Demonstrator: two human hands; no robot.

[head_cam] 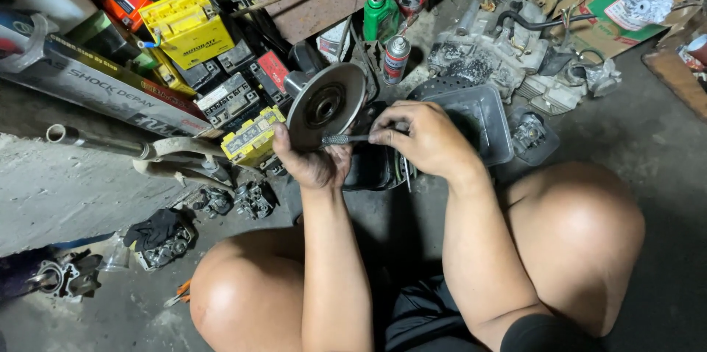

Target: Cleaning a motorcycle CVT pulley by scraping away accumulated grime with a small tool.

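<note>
My left hand (pixel 311 163) grips the lower edge of a round grey metal pulley disc (pixel 328 104) and holds it tilted, its dark hub facing me. My right hand (pixel 425 137) pinches a thin metal tool with a knurled handle (pixel 345 139) and holds it level against the disc's lower rim. Both hands hover above a black plastic tray (pixel 482 120) on the concrete floor, between my bare knees.
Yellow, red and black batteries (pixel 190 24) are piled at the upper left beside a long box (pixel 103 87). A green bottle (pixel 379 15), a spray can (pixel 396 57) and a dirty engine casing (pixel 490 50) lie behind. Carburettor parts (pixel 232 201) and pliers (pixel 179 294) sit at the left.
</note>
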